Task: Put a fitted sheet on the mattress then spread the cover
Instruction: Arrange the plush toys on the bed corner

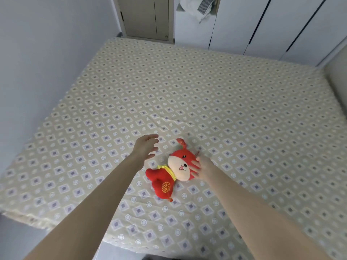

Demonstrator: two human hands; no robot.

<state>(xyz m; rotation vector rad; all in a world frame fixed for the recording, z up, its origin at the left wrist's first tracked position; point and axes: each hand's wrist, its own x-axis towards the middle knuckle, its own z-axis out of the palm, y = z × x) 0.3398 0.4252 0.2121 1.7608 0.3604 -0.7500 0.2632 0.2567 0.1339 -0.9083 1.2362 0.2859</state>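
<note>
A mattress (pixel 187 94) with a beige diamond-pattern surface fills most of the head view. A red plush toy (pixel 174 171) with a cream face lies on its near part. My right hand (pixel 203 167) touches the toy's head from the right, fingers laid against it. My left hand (pixel 147 147) hovers just left of and beyond the toy, fingers spread and holding nothing. No loose sheet or cover shows on the bed.
A white wall runs along the bed's left side. Behind the far edge stand a beige door (pixel 146 17) and white wardrobe doors (pixel 262 23). White and striped fabric (pixel 197 8) hangs in an open compartment above. A padded headboard (pixel 338 85) borders the right.
</note>
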